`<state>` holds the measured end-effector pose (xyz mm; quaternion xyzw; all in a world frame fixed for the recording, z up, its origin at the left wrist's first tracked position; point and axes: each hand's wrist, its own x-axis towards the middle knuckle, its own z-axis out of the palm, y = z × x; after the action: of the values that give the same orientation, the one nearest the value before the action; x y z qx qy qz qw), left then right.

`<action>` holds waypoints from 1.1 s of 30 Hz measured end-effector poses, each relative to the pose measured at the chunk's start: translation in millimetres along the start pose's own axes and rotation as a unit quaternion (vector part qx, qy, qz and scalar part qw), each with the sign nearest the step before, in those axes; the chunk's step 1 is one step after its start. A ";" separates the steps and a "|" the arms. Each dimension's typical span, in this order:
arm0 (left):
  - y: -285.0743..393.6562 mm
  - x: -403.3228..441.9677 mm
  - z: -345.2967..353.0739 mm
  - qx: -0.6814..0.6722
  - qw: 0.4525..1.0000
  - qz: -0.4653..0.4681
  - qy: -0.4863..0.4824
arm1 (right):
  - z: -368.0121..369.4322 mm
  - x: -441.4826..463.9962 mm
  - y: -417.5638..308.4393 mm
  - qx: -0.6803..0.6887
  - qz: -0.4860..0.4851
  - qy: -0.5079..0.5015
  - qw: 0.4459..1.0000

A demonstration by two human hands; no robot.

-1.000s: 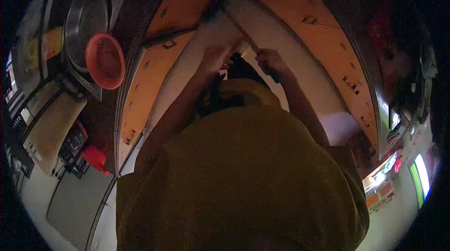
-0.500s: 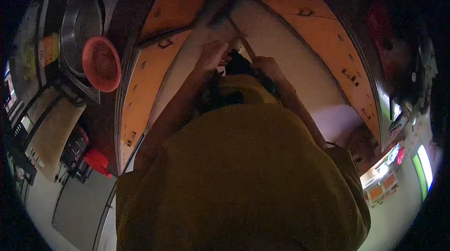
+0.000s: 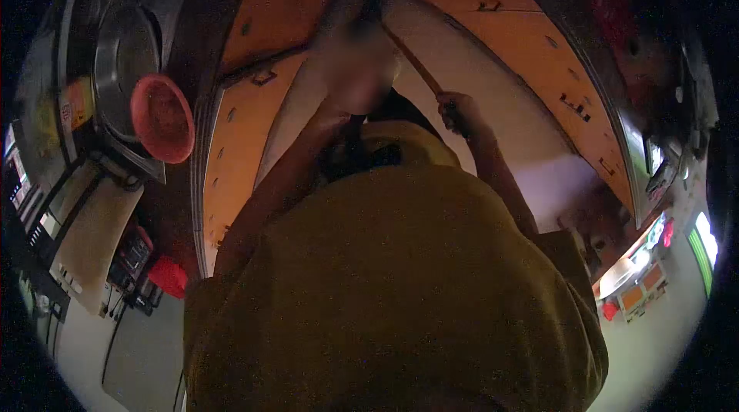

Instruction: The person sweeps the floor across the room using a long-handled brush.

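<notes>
We judge the handling to be partway along: the long, thin, brown stick, apparently wooden [image 3: 413,62], is already in the grasp of the right hand [image 3: 459,112], whose fingers are clamped around its near end. What is left, and how much, we cannot tell, since nothing we see marks a finished result. The stick lies between the two hands and the corner, slanting away from the right hand over the pale, smooth floor [image 3: 496,104] until its far end meets a dark, shapeless patch [image 3: 368,12] where the orange, flat-fronted cabinets [image 3: 535,46] come together (whatever is fixed to that end, if anything, is lost in the gloom). It looks straight, plain and evenly narrow, and we see no break along the part that shows. The left hand [image 3: 350,93] is near the stick, on its other side, but so blurred that we cannot tell whether its fingers are together, apart or holding something. Well apart from both hands, on the left, sits a pinkish-red, oval-looking bowl [image 3: 163,118].
</notes>
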<state>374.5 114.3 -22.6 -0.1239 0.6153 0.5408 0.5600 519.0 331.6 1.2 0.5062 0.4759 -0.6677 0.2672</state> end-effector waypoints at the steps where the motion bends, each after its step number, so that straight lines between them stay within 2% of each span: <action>1: 0.9 3.5 0.7 -0.018 1.000 0.007 -0.011 | -1.4 -9.4 2.1 0.049 0.015 0.014 0.999; 2: 6.0 13.2 -1.1 -0.020 1.000 0.006 -0.012 | -6.7 -10.3 8.2 0.055 0.040 -0.003 0.998; 3: 18.3 21.9 -3.3 -0.082 0.986 -0.144 -0.007 | -5.6 -5.2 22.5 0.057 0.044 -0.003 0.997; 4: 21.8 27.0 -2.5 -0.140 0.946 -0.292 -0.004 | -4.4 -1.0 38.9 0.022 -0.057 -0.022 0.998; 5: 16.2 21.4 1.5 -0.138 0.946 -0.293 -0.008 | -8.4 4.7 48.0 -0.017 -0.163 -0.039 0.986; 6: 4.8 9.3 4.1 -0.088 0.985 -0.145 -0.009 | -10.6 1.4 45.7 -0.017 -0.164 -0.034 0.986; 7: -4.2 2.4 5.5 -0.037 0.999 0.004 -0.008 | -12.6 -6.3 41.7 -0.108 -0.182 -0.053 0.976; 8: -7.3 2.0 3.0 -0.037 0.999 0.003 -0.008 | -12.5 -12.1 35.9 -0.199 -0.198 -0.075 0.957; 9: -10.1 1.7 0.1 -0.040 0.999 0.009 -0.011 | -8.0 -18.5 23.8 -0.199 -0.198 -0.076 0.957; 11: -11.6 -1.8 -3.4 -0.042 0.999 0.012 -0.009 | 5.3 -28.2 1.1 -0.263 -0.058 -0.062 0.961; 12: -9.5 -5.3 -4.5 -0.041 0.999 0.018 -0.006 | 6.8 -20.5 1.9 -0.262 -0.060 -0.064 0.961; 14: -6.5 -10.1 -8.2 -0.038 0.999 0.024 -0.001 | 10.8 10.9 6.8 -0.265 -0.211 -0.189 0.922; 15: -5.7 -12.5 -9.9 -0.034 0.999 0.022 0.005 | 14.8 33.0 14.6 -0.264 -0.212 -0.192 0.921; 17: -5.2 -15.1 -12.5 -0.030 0.999 0.021 0.013 | 23.6 70.5 30.4 -0.321 -0.396 -0.201 0.836; 18: -7.5 -13.7 -12.7 -0.025 0.999 0.015 0.029 | 22.6 64.4 25.4 -0.321 -0.397 -0.202 0.836; 19: -12.4 -12.6 -14.5 -0.021 0.999 0.008 0.043 | 21.3 48.7 17.3 -0.303 -0.217 -0.150 0.916; 20: -18.9 -7.0 -16.3 -0.024 0.999 0.008 0.041 | 19.8 34.2 14.5 -0.273 -0.027 -0.090 0.957; 21: -30.5 6.3 -20.6 -0.035 0.999 0.001 0.023 | 11.4 24.7 19.3 -0.277 -0.027 -0.089 0.956; 23: -29.7 5.0 -21.7 -0.047 0.999 -0.007 0.014 | -13.4 8.2 31.7 -0.118 -0.004 -0.023 0.993; 25: -8.1 -13.0 -6.4 -0.043 0.999 0.003 0.021 | -31.9 0.9 43.3 -0.124 0.016 -0.008 0.992; 27: -25.9 5.5 -7.3 -0.028 0.999 0.003 0.024 | -35.7 -8.0 44.8 -0.134 0.027 0.015 0.990; 29: -27.8 9.8 -4.6 -0.014 0.999 0.003 0.029 | -22.2 -23.2 38.6 -0.274 -0.113 -0.007 0.955; 30: -23.1 3.8 -2.4 -0.006 0.999 -0.012 0.032 | -17.0 -21.2 33.6 -0.195 -0.053 -0.026 0.979; 31: -18.6 -2.5 -1.4 0.003 0.999 -0.027 0.033 | -11.8 -18.9 30.9 -0.193 -0.051 -0.027 0.980; 32: -26.3 -0.3 -5.5 0.005 0.999 -0.028 0.032 | -7.7 -15.8 27.0 -0.432 -0.291 -0.046 0.853; 33: -42.7 10.3 -11.9 -0.027 1.000 0.011 0.006 | -4.6 -14.5 20.7 -0.616 -0.493 -0.057 0.612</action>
<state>396.7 93.0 -56.0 -0.1356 0.6053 0.5623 0.5469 543.3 325.6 7.0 -0.1280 0.9367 -0.2759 0.1733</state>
